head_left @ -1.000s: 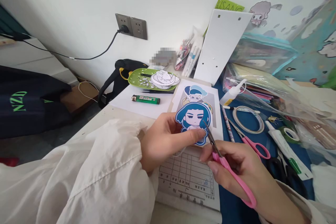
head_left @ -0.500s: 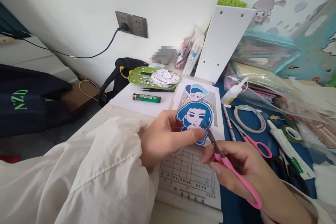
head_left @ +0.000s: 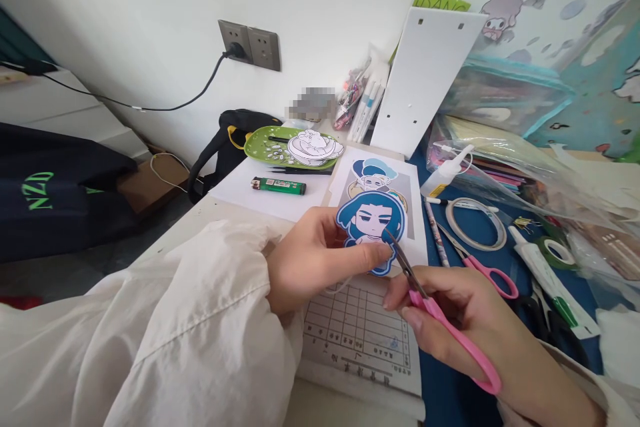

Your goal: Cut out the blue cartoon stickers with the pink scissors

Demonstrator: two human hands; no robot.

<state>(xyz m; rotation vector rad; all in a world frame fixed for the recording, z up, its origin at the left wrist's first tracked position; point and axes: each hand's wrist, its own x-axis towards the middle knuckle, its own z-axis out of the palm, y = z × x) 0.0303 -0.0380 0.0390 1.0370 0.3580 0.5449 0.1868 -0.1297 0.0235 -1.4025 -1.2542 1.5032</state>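
Note:
My left hand [head_left: 320,260] grips a paper cutout [head_left: 373,217] of a blue-haired cartoon figure, its thumb lying across the lower part. In my right hand [head_left: 460,320] is a pair of pink-handled scissors [head_left: 457,340]. The scissor blades point up and left, and their tips lie over the right side of the figure's hair. Whether the blades touch the paper I cannot tell. Beneath the cutout are a printed sheet [head_left: 417,243] with more cartoon figures and a pad of ruled forms [head_left: 360,333].
A green lighter [head_left: 279,186] and a green tray [head_left: 257,147] with paper pieces lie at the back left. On the right are a second pair of pink scissors [head_left: 487,273], a tape roll [head_left: 453,233], a glue bottle [head_left: 447,173], black-handled scissors [head_left: 555,327] and a white tube [head_left: 550,280].
Almost nothing differs. Both hands, the cutout and the scissors keep nearly the same places, with only a very slight shift of the view.

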